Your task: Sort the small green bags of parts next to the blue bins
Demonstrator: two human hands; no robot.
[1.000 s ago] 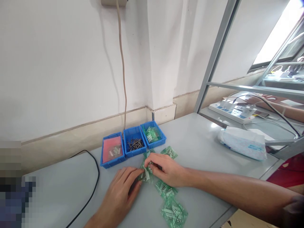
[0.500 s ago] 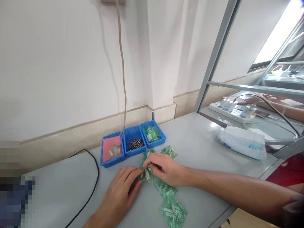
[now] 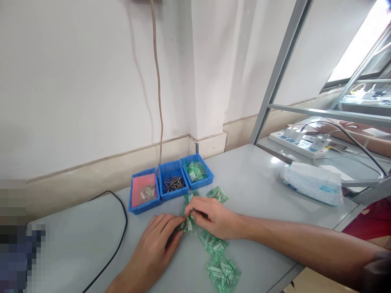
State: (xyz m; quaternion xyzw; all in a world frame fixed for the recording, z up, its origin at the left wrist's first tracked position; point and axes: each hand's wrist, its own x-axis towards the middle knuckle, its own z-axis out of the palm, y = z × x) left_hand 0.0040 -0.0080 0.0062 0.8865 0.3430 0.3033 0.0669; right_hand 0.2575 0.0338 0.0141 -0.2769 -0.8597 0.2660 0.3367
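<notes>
Between my two hands is a small green plastic bag [image 3: 190, 226] with pale and metal pieces inside. My left hand [image 3: 155, 240] pinches its left edge between thumb and fingers. My right hand [image 3: 212, 217] has its thumb and index finger closed at the bag's upper part, and its fingers hide some of it. More bags of this kind lie around: one green bag [image 3: 213, 243] just below my right hand, another green bag [image 3: 224, 272] nearer to me, and a third [image 3: 218, 194] behind my right hand.
Behind my hands stand three blue bins: one [image 3: 145, 209] with a pink sheet and a clear bag, one with screws [image 3: 174, 184], one with green bags [image 3: 195, 171]. A black cable [image 3: 122, 236] crosses the left. A white soft pack [image 3: 311, 183] and a metal frame [image 3: 269, 97] are right.
</notes>
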